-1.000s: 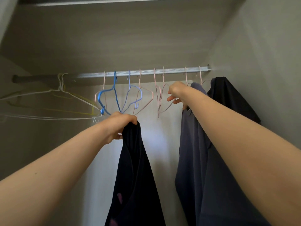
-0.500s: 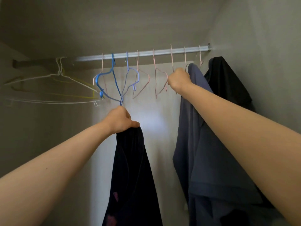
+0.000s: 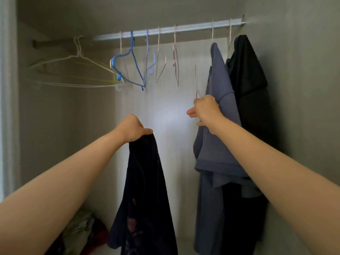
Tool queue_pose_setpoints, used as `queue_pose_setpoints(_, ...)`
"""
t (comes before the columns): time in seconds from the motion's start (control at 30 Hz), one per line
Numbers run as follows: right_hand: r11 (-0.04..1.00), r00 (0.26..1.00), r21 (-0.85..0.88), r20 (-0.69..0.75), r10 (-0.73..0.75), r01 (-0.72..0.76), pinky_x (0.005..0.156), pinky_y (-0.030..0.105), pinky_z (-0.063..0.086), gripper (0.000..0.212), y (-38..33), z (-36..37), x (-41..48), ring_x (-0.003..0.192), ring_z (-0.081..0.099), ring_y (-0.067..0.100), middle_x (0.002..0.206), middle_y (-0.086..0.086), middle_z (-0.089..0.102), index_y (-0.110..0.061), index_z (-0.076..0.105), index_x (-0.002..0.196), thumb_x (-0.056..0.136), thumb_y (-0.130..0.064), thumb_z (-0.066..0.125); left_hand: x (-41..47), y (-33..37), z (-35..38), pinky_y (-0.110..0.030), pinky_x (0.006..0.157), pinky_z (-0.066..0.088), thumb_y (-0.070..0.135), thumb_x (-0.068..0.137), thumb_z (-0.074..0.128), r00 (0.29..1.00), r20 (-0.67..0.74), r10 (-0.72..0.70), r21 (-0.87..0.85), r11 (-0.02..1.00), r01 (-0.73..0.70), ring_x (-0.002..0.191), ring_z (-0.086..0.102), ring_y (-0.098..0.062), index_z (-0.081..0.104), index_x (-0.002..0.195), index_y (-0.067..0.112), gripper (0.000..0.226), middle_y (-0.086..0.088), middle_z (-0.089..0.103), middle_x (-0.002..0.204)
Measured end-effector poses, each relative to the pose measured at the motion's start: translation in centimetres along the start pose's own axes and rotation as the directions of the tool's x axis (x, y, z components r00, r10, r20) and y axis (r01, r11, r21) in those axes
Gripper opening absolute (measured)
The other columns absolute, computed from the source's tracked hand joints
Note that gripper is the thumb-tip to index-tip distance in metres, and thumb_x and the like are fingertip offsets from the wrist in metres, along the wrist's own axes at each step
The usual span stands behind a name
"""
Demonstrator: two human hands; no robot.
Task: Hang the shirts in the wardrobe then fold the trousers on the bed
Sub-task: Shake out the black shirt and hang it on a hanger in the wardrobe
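Two shirts hang at the right end of the rail (image 3: 193, 27): a blue shirt (image 3: 219, 115) and, touching it on the side nearer the right wall (image 3: 303, 89), a black shirt (image 3: 247, 80). The right hand (image 3: 207, 110) is in front of the blue shirt's shoulder, below the rail. Its fingers are curled round a thin hanger (image 3: 196, 78) that shows only as a blurred wire, and one finger sticks out to the left. The left hand (image 3: 132, 128), lower and near the middle, grips in a closed fist the bunched top of a navy shirt (image 3: 145, 190), which hangs straight down, apart from the blue one.

Empty hangers fill the rest of the rail. Two pale hangers (image 3: 175, 61) hang nearest the gap, then come blue hangers (image 3: 133, 69), tangled together. Furthest left are white hangers (image 3: 77, 70), turned almost flat toward the camera, with yellow ones among them. A heap of clothes (image 3: 82, 227) lies on the wardrobe floor at lower left, behind the left forearm.

Bare rail shows between the pale hangers and the blue shirt, above and left of the right hand. The pale door edge (image 3: 7, 107) bounds the left side. The right wall stands just beside the black shirt.
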State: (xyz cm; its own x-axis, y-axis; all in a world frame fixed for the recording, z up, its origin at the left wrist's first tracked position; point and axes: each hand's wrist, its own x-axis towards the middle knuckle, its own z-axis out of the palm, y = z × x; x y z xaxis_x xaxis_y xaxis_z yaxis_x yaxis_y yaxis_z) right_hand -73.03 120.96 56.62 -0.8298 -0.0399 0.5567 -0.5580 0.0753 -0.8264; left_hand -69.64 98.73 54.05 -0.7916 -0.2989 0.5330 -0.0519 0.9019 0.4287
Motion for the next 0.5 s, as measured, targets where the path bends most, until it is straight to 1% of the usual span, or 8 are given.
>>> queue_pose_setpoints(0.07,0.995,0.996,0.082,0.073,0.053,-0.059,0.083,0.047,0.055,0.032,1.4,0.4,-1.4,0.097,0.068,0.032,0.105,0.027,0.067,0.008,0.055,0.117,0.098,-0.011,0.038,-1.3,-0.9,0.8,-0.03,0.065,0.045,0.037,0.086,0.072,0.997,0.027,-0.066,-0.112,0.991,0.069,0.066,0.052,-0.025,0.064,0.077,0.006,0.033,-0.013,0.055,0.073)
queue_pose_setpoints(0.1,0.991,0.991,0.093,0.108,0.081,-0.092,0.082,0.049,0.057,0.03,2.4,0.6,-1.9,0.09,0.069,0.03,0.094,0.025,0.069,0.006,0.055,0.116,0.099,-0.014,0.039,-2.0,-1.3,1.3,-0.028,0.062,0.045,0.034,0.087,0.072,0.994,0.04,-0.103,-0.17,0.979,0.108,0.063,0.053,-0.024,0.064,0.077,0.005,0.032,-0.012,0.055,0.071)
queue_pose_setpoints(0.17,0.982,0.98,0.131,0.165,0.114,-0.136,0.074,0.043,0.06,0.028,4.2,0.8,-3.9,0.074,0.066,0.022,0.073,0.015,0.066,0.001,0.055,0.112,0.099,-0.02,0.042,-3.3,-2.1,2.3,-0.02,0.046,0.042,0.029,0.089,0.07,0.982,0.071,-0.173,-0.233,0.955,0.185,0.045,0.052,-0.017,0.059,0.067,0.0,0.038,-0.004,0.054,0.053)
queue_pose_setpoints(0.2,0.976,0.976,0.153,0.172,0.131,-0.158,0.072,0.042,0.06,0.028,4.7,0.8,-4.8,0.069,0.064,0.021,0.067,0.013,0.064,0.001,0.055,0.109,0.1,-0.022,0.043,-3.9,-2.5,2.8,-0.017,0.039,0.037,0.027,0.09,0.069,0.976,0.087,-0.198,-0.243,0.946,0.213,0.034,0.047,-0.011,0.053,0.06,0.002,0.042,0.002,0.048,0.042)
queue_pose_setpoints(0.27,0.966,0.968,0.179,0.203,0.15,-0.187,0.068,0.04,0.06,0.027,5.7,0.9,-6.6,0.062,0.058,0.02,0.06,0.011,0.058,0.001,0.057,0.106,0.101,-0.021,0.043,-4.5,-3.4,3.8,-0.015,0.032,0.031,0.023,0.091,0.069,0.968,0.115,-0.223,-0.27,0.931,0.247,0.025,0.038,-0.006,0.048,0.058,0.006,0.042,0.003,0.041,0.039)
queue_pose_setpoints(0.3,0.958,0.963,0.202,0.22,0.157,-0.202,0.066,0.038,0.06,0.026,6.3,1.0,-7.4,0.059,0.056,0.019,0.057,0.011,0.056,0.001,0.057,0.105,0.101,-0.021,0.043,-4.7,-4.0,4.3,-0.015,0.033,0.032,0.022,0.089,0.07,0.964,0.13,-0.231,-0.291,0.921,0.259,0.028,0.041,-0.006,0.054,0.062,0.005,0.036,0.001,0.044,0.046)
queue_pose_setpoints(0.4,0.954,0.949,0.187,0.256,0.183,-0.235,0.06,0.032,0.059,0.021,7.8,1.5,-9.5,0.056,0.053,0.016,0.053,0.007,0.051,0.0,0.06,0.103,0.1,-0.016,0.046,-5.1,-6.2,6.0,-0.019,0.043,0.039,0.021,0.084,0.074,0.953,0.14,-0.267,-0.346,0.889,0.3,0.054,0.055,-0.012,0.072,0.087,0.001,0.02,-0.003,0.057,0.067)
queue_pose_setpoints(0.5,0.956,0.936,0.156,0.293,0.196,-0.249,0.061,0.033,0.058,0.018,9.3,2.5,-10.9,0.05,0.05,0.013,0.046,0.0,0.046,-0.003,0.063,0.102,0.099,-0.014,0.048,-5.5,-8.6,8.4,-0.015,0.036,0.034,0.016,0.082,0.075,0.936,0.182,-0.3,-0.335,0.876,0.346,0.055,0.051,-0.013,0.07,0.087,0.005,0.012,-0.002,0.057,0.067)
